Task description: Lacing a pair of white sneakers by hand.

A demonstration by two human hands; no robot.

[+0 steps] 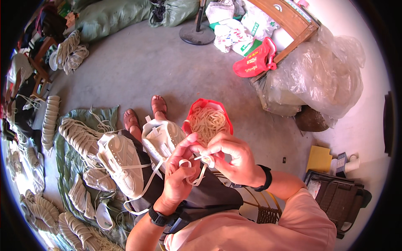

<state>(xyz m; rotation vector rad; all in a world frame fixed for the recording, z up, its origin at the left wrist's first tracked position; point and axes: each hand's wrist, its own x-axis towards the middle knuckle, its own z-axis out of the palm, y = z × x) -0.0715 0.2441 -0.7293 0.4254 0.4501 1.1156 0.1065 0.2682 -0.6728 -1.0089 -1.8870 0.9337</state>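
A white shoelace runs looped between my two hands over my lap. My left hand is closed on it, with a loop round the fingers. Opposite, my right hand pinches the lace near its tip, beside a small coiled bit of white lace. Two off-white sneakers rest on my dark-clad legs: one sneaker further left with its toe toward me, and another sneaker partly hidden behind my left hand. Loose lace trails from the sneakers. Just beyond my hands stands a red container filled with pale laces.
Stacked shoe uppers lie on a green sheet at left, with more bundles behind. Green sacks line the back. On the right are a wooden table, a red bag, clear plastic bags and a dark chair.
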